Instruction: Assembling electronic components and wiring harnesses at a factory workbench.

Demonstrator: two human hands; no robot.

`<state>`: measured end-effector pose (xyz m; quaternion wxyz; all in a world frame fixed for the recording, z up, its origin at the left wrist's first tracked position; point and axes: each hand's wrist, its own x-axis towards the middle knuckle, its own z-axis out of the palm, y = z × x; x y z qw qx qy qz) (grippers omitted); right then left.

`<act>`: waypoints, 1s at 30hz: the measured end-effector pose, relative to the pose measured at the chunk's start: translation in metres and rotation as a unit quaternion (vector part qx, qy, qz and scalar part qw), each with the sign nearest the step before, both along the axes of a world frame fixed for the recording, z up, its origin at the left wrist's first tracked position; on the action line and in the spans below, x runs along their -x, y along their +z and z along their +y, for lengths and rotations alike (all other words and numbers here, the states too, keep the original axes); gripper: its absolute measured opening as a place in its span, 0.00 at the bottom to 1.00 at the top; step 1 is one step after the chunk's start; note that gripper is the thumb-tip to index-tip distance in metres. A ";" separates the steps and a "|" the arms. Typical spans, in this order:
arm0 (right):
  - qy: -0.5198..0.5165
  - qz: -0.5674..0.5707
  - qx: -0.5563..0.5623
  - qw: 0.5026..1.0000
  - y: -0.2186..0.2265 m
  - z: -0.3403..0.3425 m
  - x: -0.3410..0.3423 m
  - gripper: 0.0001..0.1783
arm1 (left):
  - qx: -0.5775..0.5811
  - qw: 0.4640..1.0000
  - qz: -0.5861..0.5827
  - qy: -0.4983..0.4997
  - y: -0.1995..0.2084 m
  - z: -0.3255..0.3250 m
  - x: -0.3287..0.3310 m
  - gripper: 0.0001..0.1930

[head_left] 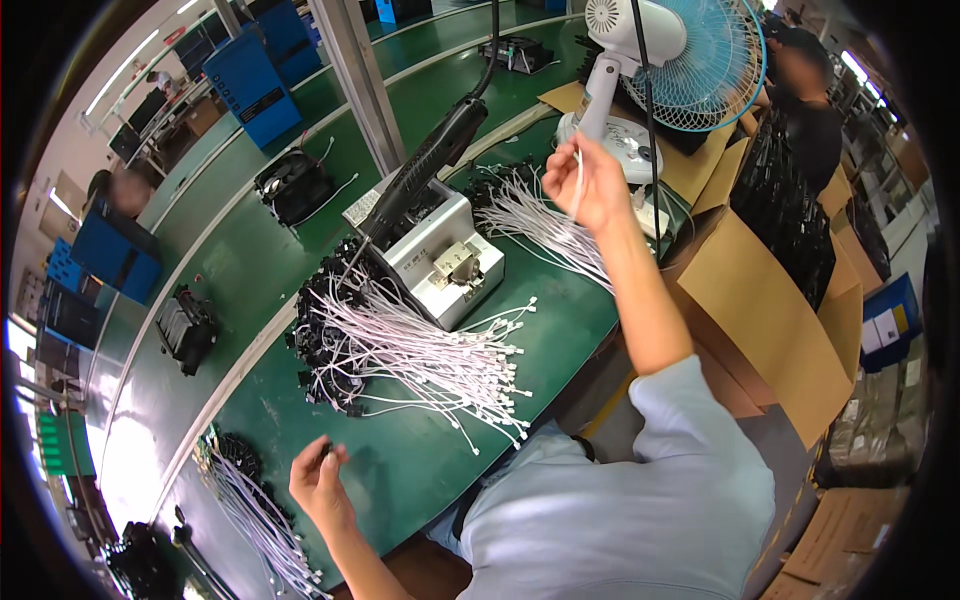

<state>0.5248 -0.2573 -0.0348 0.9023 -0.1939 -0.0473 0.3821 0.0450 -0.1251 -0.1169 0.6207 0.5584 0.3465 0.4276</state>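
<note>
My left hand [320,482] is over the green worktop, thumb and fingers pinched on a small black part [327,449] whose kind I cannot make out. My right hand [597,190] is raised at the back right, in front of the fan base, its fingers closed on a white cable [579,182]. Between my hands lies a pile of white cables [430,365] with small white plugs at one end and black parts [325,320] at the other. Behind the pile stands a silver metal fixture [440,260]. A second bundle of white cables [545,222] lies below my right hand.
A black hand tool [425,165] hangs from a cord over the fixture. A white fan [640,30] with a blue guard stands at the back right, beside an open cardboard box [770,310]. More cables [250,520] lie front left. Black units [295,187] sit on the green line; a person [805,110] stands beyond.
</note>
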 end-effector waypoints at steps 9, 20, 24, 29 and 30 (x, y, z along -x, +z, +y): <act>0.204 -0.340 0.164 0.903 -0.036 0.014 0.220 0.06 | -0.285 0.956 -0.023 0.067 0.031 -0.050 -0.124 0.28; 0.236 -0.294 0.000 0.926 -0.065 0.013 0.281 0.05 | -0.155 0.966 0.138 0.156 0.017 -0.072 -0.009 0.41; 0.343 -0.156 -0.017 0.926 -0.068 0.028 0.261 0.09 | -0.113 0.950 0.187 0.222 0.014 -0.088 0.041 0.40; 0.319 -0.354 0.183 0.860 -0.069 0.048 0.271 0.08 | -0.065 0.919 0.244 0.303 -0.011 -0.114 0.094 0.40; 0.322 -0.418 0.202 0.825 -0.068 0.049 0.273 0.08 | -0.030 0.917 0.248 0.312 -0.009 -0.116 0.095 0.40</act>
